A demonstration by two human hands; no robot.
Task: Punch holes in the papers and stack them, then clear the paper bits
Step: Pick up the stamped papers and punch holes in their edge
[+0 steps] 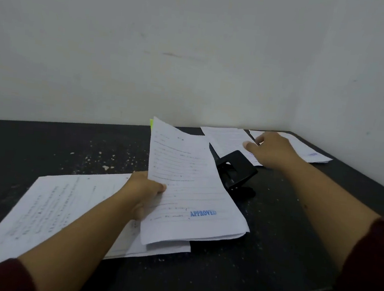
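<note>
**Left hand lifts a stamped sheaf, right hand reaches to the far papers**

The left hand point(144, 191) pinches a thin sheaf of papers point(189, 187) by its left edge, thumb on top and fingers curled beneath, so the far end lifts off the table. A blue "APPROVED" stamp point(203, 213) shows near the sheaf's near right corner. Under this hand and its forearm lies a flat stack of printed sheets point(66, 205).

The right hand point(270, 150) stretches forward, fingers bent downward onto a sheet point(228, 139) at the far side; whether it grips the sheet or only touches it cannot be told. Just beyond and right of this hand lies another small pile point(313, 153).

Between the two hands, just right of the lifted sheaf, sits the black hole punch point(237, 171). White paper bits point(104, 159) speckle the dark table point(270, 248), thickest beyond the left hand. A yellow-green slip point(151, 124) peeks out behind the sheaf's far corner.
</note>
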